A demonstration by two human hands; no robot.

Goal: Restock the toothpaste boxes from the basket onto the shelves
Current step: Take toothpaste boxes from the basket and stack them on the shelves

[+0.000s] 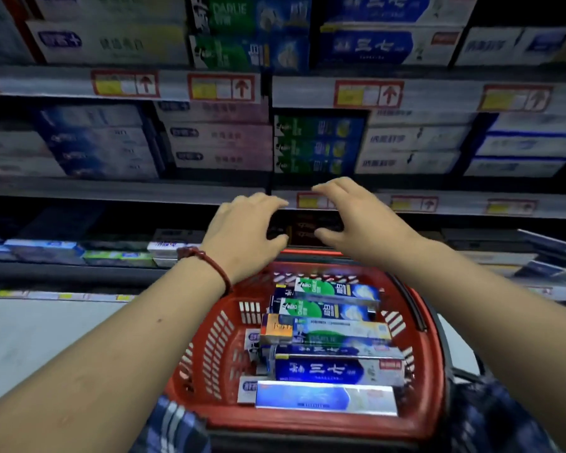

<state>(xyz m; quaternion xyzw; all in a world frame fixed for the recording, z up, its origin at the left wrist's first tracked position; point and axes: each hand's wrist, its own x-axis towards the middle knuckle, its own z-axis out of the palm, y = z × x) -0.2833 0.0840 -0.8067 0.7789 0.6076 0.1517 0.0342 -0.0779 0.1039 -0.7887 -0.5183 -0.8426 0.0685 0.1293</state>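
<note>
A red plastic basket (209,351) sits low in front of me. It holds several toothpaste boxes: green ones (327,310), a blue and white one (334,369) and a pale blue one (324,397). Beyond its far rim, my left hand (245,230) and my right hand (353,220) face each other. Each curls fingers over and a thumb under one end of a dark toothpaste box (304,227). The box is level with the lower shelf's opening, and its print is too dark to read.
Shelves (111,188) of stacked toothpaste boxes fill the view above, with price tags (221,88) along their edges. Matching green boxes (314,145) stand on the middle shelf just above my hands. The lower shelf (79,253) at left holds flat boxes. I wear a red bead bracelet (206,259) on my left wrist.
</note>
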